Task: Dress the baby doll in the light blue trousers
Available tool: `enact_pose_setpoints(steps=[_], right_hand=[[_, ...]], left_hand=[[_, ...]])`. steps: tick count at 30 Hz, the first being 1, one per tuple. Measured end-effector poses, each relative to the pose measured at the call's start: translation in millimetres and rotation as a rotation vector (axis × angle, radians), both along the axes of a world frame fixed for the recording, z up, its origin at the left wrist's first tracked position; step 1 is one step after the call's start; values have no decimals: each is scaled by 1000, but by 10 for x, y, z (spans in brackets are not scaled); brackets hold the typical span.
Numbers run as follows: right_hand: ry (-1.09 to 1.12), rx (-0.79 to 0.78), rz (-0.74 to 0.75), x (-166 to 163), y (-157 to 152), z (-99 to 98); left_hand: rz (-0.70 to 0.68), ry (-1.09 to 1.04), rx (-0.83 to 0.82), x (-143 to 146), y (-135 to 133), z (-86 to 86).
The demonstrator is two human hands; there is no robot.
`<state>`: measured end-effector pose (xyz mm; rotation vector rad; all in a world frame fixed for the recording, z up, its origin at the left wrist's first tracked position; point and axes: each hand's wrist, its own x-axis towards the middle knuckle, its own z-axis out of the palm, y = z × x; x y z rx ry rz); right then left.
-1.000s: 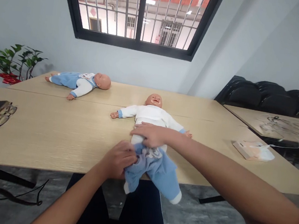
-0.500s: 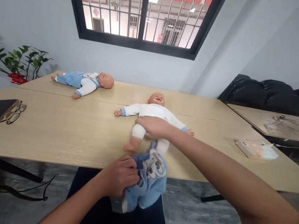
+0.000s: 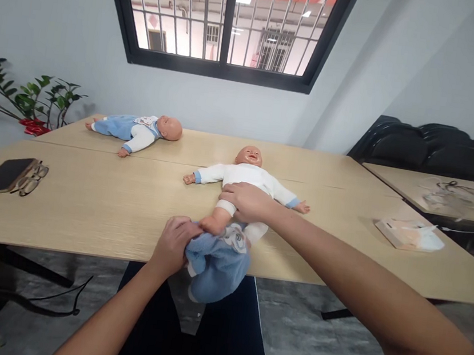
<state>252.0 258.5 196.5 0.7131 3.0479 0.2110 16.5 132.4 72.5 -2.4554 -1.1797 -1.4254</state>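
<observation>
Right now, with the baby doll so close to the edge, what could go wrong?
The doll lies near the table edge, held only by the right hand, so a hard tug might slide it off. The blue pants, bunched in the left hand, hang over the edge and could drop if let go.

We saw a baby doll [image 3: 244,174] lying on its back on the wooden table [image 3: 86,205], near the table's front edge, its head pointing away from that edge. It wore a white top with blue cuffs, arms spread wide. One bare leg was bent up. The blue fleece trousers [image 3: 216,261], bunched, hung over the table's front edge at the doll's feet, a printed patch showing on top.
</observation>
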Motion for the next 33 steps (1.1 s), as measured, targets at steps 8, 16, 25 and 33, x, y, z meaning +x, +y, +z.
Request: enact_pose_setpoints(steps=[8, 16, 25, 33], right_hand=[[-17, 48, -120, -58, -23, -8], [-1, 121, -219, -192, -44, -58], [95, 137, -345, -325, -115, -130], [65, 89, -44, -378, -237, -365]], left_hand=[[378, -522, -16, 21, 116, -46], [197, -772, -379, -16, 155, -29], [110, -1088, -413, 44, 114, 61], [-32, -1190, -567, 18, 192, 51]])
